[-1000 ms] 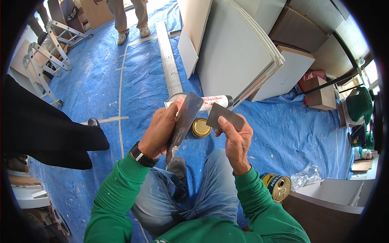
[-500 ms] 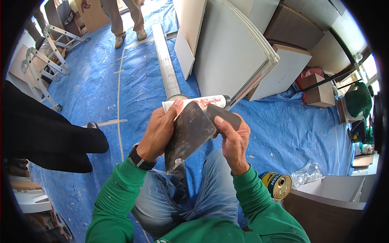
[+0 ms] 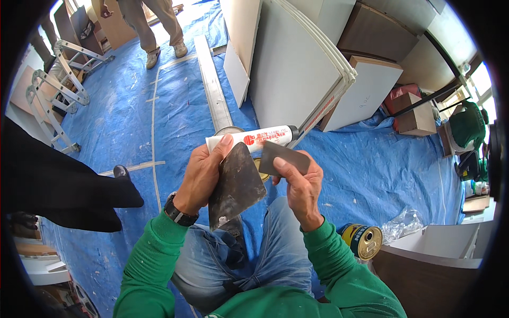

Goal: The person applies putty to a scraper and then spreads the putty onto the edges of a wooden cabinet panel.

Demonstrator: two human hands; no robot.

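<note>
White tube (image 3: pixel 260 139) crosswise, cap rightward.

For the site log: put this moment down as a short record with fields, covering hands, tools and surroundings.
Left hand: grips a white tube and a wide dark putty knife
Right hand: pinches a small dark spreader
Between the tools: an open tin, mostly hidden
Floor: blue tarp
At the right knee: yellow tin lying on its side
Ahead: white panels leaning upright
Others: a person's legs at the far end
</note>
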